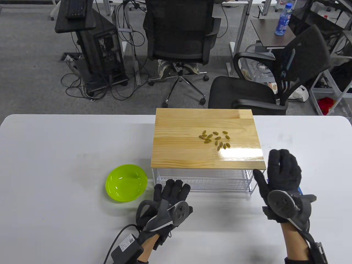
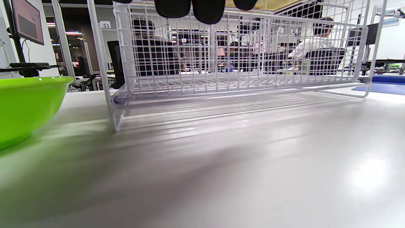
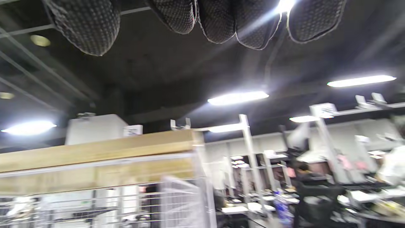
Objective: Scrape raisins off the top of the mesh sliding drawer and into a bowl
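Note:
Several greenish raisins (image 1: 216, 139) lie scattered on the wooden top (image 1: 192, 148) of the white mesh sliding drawer (image 1: 203, 180) (image 2: 221, 63). A lime green bowl (image 1: 126, 183) (image 2: 25, 107) stands on the table left of the drawer. My left hand (image 1: 170, 192) hovers low just in front of the drawer's left front, fingers straight, holding nothing. My right hand (image 1: 280, 172) is raised at the drawer's right front corner, fingers extended and thumb spread, empty. In the right wrist view its fingertips (image 3: 218, 19) hang above the wooden edge (image 3: 95, 152).
The white table (image 1: 68, 143) carries the drawer and bowl. Two black office chairs (image 1: 181, 41) stand behind the table's far edge, with desks, cables and a blue bottle (image 1: 283, 19) further back. A blue item (image 2: 386, 84) lies on the table right of the drawer.

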`<state>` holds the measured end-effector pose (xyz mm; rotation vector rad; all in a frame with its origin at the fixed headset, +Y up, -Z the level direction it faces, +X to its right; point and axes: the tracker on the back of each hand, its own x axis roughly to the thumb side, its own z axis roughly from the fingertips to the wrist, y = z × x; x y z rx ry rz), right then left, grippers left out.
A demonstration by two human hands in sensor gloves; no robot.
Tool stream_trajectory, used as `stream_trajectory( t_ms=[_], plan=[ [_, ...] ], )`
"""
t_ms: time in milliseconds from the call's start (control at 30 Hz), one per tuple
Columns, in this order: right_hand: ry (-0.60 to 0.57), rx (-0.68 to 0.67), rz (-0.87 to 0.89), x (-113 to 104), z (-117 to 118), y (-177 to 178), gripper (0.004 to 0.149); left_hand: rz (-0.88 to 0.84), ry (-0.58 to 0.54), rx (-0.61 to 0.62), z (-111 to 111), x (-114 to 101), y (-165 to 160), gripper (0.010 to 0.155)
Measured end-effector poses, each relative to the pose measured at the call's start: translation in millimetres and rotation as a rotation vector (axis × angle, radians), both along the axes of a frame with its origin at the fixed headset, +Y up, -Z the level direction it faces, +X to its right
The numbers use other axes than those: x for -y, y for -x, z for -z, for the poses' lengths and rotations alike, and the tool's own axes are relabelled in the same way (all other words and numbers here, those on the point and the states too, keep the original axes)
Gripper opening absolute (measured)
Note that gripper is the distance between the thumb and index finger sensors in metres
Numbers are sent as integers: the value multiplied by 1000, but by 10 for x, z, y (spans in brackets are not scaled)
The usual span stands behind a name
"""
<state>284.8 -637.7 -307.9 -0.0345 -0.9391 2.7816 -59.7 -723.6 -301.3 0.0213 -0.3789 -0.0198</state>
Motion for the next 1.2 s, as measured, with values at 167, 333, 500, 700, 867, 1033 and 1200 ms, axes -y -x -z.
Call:
stream_trajectory(
  t_ms=[167, 333, 500, 700, 867, 1033, 1200],
  plan=[
    [134, 193, 134, 121, 216, -480, 77, -2, 3, 7, -7, -17, -31, 76],
    [396, 364, 158, 499, 451, -849, 77, 4, 10, 14, -7, -16, -54, 76],
    [646, 493, 162, 885, 599, -1100, 78, -1, 23, 6, 19, -11, -40, 75],
    [844, 542, 204, 1201, 667, -1216, 80, 15, 51, -3, 62, 20, -42, 75],
    [934, 539, 235, 1328, 723, -1192, 74, 34, 57, 8, 46, 35, -91, 76],
    [943, 564, 203, 1275, 758, -1138, 65, 29, 51, 11, 44, 27, -91, 75],
    [900, 575, 186, 1278, 738, -1126, 60, 34, 61, -1, 70, 47, -62, 75]
  ],
)
